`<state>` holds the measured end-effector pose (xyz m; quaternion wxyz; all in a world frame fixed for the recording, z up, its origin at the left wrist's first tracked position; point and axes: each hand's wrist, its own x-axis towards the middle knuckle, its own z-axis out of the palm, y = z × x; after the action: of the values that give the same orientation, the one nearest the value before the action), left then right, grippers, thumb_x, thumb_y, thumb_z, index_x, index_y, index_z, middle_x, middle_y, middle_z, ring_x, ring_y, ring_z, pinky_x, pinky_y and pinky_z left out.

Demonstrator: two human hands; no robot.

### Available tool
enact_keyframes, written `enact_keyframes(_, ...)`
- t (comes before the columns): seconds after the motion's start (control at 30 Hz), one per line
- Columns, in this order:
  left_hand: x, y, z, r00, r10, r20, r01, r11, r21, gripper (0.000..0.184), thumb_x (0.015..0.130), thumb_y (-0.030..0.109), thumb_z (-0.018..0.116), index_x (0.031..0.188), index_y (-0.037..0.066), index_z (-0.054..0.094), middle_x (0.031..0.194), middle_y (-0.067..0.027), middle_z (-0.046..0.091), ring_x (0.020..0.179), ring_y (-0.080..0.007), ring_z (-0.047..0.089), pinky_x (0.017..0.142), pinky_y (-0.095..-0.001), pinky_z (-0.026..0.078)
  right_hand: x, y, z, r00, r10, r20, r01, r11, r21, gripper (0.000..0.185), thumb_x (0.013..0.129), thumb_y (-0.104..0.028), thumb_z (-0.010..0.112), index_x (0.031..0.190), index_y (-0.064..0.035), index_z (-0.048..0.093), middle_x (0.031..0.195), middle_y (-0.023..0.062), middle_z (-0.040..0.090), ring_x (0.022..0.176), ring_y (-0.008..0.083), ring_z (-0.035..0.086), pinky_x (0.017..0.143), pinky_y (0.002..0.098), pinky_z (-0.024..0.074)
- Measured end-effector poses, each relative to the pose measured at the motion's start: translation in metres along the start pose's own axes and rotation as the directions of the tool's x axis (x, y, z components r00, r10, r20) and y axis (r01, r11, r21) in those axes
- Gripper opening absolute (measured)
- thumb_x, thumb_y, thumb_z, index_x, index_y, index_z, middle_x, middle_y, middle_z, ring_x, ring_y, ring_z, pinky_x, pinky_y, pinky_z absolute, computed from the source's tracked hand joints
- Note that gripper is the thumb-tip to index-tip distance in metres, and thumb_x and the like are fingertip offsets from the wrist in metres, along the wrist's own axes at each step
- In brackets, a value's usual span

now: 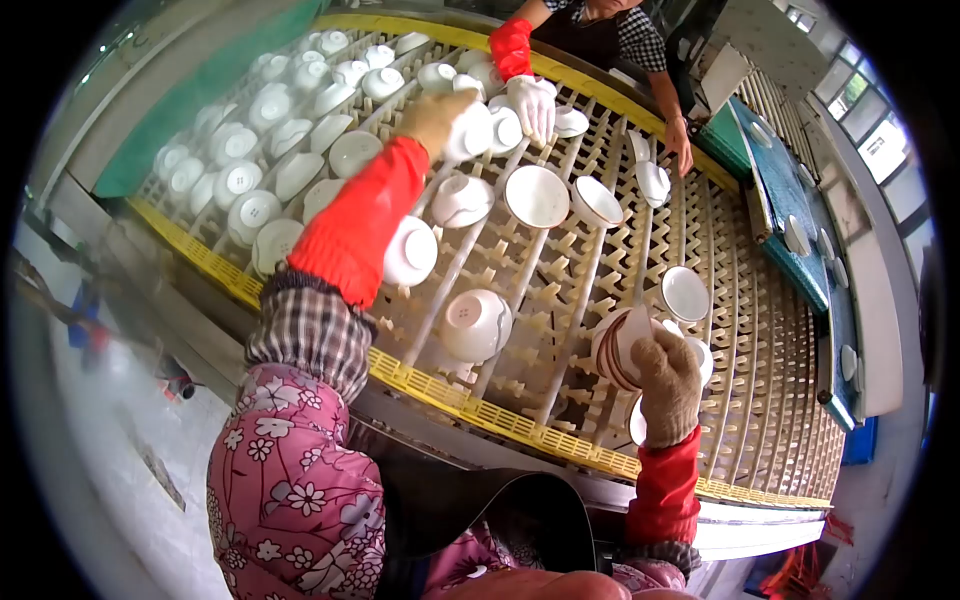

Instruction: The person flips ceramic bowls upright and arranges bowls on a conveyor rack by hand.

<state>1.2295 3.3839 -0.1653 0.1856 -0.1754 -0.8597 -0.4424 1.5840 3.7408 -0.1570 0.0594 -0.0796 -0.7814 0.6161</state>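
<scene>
I see right hand (667, 375), tan knit glove, fingers closed round nested white ceramic bowls (618, 347), brown-striped rims, tilted above pale pegged conveyor (550, 350). Left hand (436, 120), tan-gloved, at glossy white round bowl (468, 136); I can't tell its grip.

**A factory floor**

By the look of it, I am in a factory. I lean over a broad conveyor (755, 400) set with rows of pegs and edged with yellow strips (520, 424), bearing dozens of bowls (478, 325), many more than a home kitchen would need. Across the conveyor, another person (600, 35) also works in a long red cuff (511, 49). To its right stands a long blue surface (780, 190) with more bowls, and beyond, tall windows (884, 150).
</scene>
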Motion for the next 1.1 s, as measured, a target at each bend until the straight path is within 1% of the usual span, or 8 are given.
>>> enact_keyframes(0.13,0.000,0.001,-0.038,0.952,-0.301,-0.055,0.281,0.788,0.548,0.065,0.105,0.049,0.071,0.149,0.001,0.071,0.151,-0.0271,0.071,0.142,-0.0430,0.067,0.122,-0.0452,0.049,0.012,0.002,-0.013,1.000,0.018,-0.006,-0.015,0.960,0.281,0.044,0.106,-0.031,0.076,0.130,0.0060,0.075,0.111,0.0085,0.080,0.098,0.0204,0.078,0.083,0.0336,0.0636)
enact_keyframes(0.2,-0.014,-0.012,-0.032,0.992,-0.128,-0.023,0.120,0.831,0.543,0.064,0.104,0.048,0.073,0.146,0.000,0.072,0.149,-0.0271,0.072,0.138,-0.0432,0.068,0.119,-0.0466,0.051,0.045,0.032,-0.033,0.823,-0.566,0.044,0.551,0.777,-0.305,0.041,0.104,-0.027,0.079,0.131,0.0036,0.072,0.114,0.0107,0.080,0.099,0.0254,0.079,0.084,0.0376,0.0657)
enact_keyframes(0.33,-0.052,0.022,-0.001,0.985,0.149,0.082,-0.170,0.888,0.428,0.051,0.102,0.038,0.081,0.136,0.000,0.075,0.135,-0.0235,0.077,0.122,-0.0429,0.074,0.107,-0.0495,0.057,0.070,0.000,0.032,0.945,-0.319,-0.069,0.323,0.888,0.328,0.042,0.096,-0.010,0.085,0.132,-0.0005,0.067,0.115,0.0204,0.079,0.100,0.0382,0.080,0.086,0.0466,0.0675)
enact_keyframes(0.43,-0.053,0.044,0.024,0.954,0.282,0.102,-0.300,0.912,0.281,0.051,0.100,0.035,0.084,0.137,0.001,0.074,0.136,-0.0218,0.076,0.122,-0.0423,0.073,0.106,-0.0471,0.057,0.102,-0.010,0.055,0.751,-0.640,0.161,0.629,0.619,-0.470,0.022,0.101,-0.007,0.079,0.116,0.0008,0.065,0.105,0.0199,0.076,0.098,0.0413,0.079,0.089,0.0456,0.0651)
enact_keyframes(0.6,-0.057,0.081,0.039,0.907,0.304,0.291,-0.383,0.882,0.273,0.054,0.101,0.040,0.083,0.134,0.000,0.074,0.126,-0.0181,0.077,0.118,-0.0403,0.069,0.106,-0.0464,0.056,0.082,-0.005,0.056,0.947,-0.283,0.153,0.296,0.953,-0.072,0.033,0.096,-0.019,0.081,0.120,0.0021,0.074,0.119,0.0205,0.080,0.116,0.0400,0.077,0.100,0.0460,0.0616)
enact_keyframes(0.8,-0.067,0.079,0.088,0.780,0.162,0.604,-0.568,0.588,0.575,0.059,0.091,0.059,0.083,0.126,0.011,0.084,0.130,-0.0110,0.080,0.126,-0.0337,0.067,0.117,-0.0457,0.046,0.034,0.005,0.010,0.757,-0.516,0.401,0.610,0.338,-0.717,0.037,0.086,-0.023,0.084,0.115,-0.0025,0.073,0.108,0.0192,0.078,0.103,0.0432,0.074,0.089,0.0524,0.0597)
enact_keyframes(0.97,-0.049,0.091,0.112,0.750,-0.117,0.651,-0.578,0.361,0.732,0.057,0.094,0.060,0.078,0.127,0.014,0.087,0.132,-0.0090,0.082,0.115,-0.0323,0.073,0.118,-0.0402,0.047,0.006,0.037,-0.019,0.867,-0.347,0.357,0.494,0.509,-0.705,0.023,0.093,-0.025,0.080,0.107,-0.0075,0.077,0.078,0.0208,0.072,0.078,0.0441,0.074,0.075,0.0560,0.0591)
enact_keyframes(1.1,-0.043,0.103,0.099,0.822,-0.040,0.568,-0.406,0.657,0.635,0.037,0.111,0.021,0.064,0.145,0.016,0.078,0.140,-0.0111,0.079,0.118,-0.0335,0.076,0.105,-0.0444,0.059,0.004,0.035,-0.024,0.858,-0.395,0.327,0.508,0.563,-0.652,0.024,0.095,-0.025,0.077,0.111,-0.0078,0.079,0.084,0.0214,0.074,0.082,0.0439,0.074,0.075,0.0565,0.0585)
